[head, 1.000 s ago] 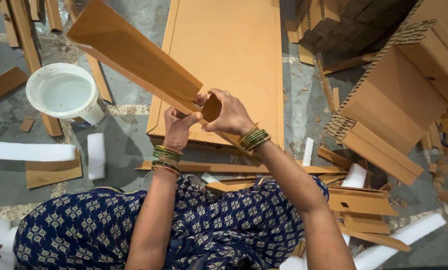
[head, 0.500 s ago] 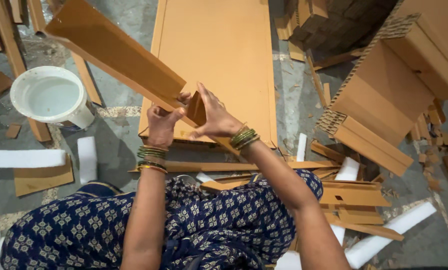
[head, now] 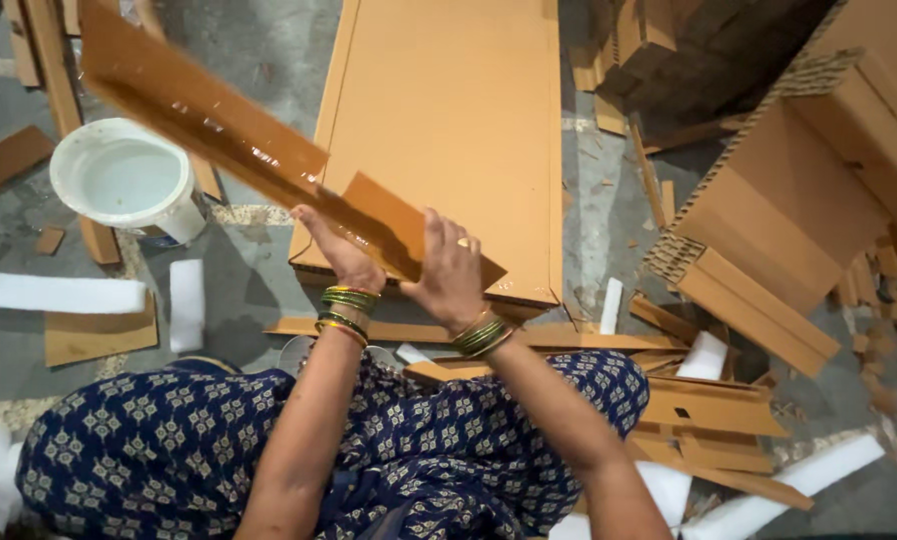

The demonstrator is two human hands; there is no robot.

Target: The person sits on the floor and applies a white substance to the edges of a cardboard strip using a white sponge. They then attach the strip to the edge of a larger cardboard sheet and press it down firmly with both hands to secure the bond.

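Both hands gripping cardboard strip [head: 209, 120] above big sheet [head: 449, 140]: left hand [head: 341, 258] fingers wrapping underside, right hand [head: 452, 275] fingers pressing near end; prob light, stiff, wet w/ glue – holding dry near end

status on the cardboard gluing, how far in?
Done: wet glossy patches already show on the long brown cardboard strip. In hand: left hand supports the strip from below, right hand presses a small brown cardboard flap onto its end. Left: many loose brown cardboard offcuts lie on the floor, white bucket stands nearby.
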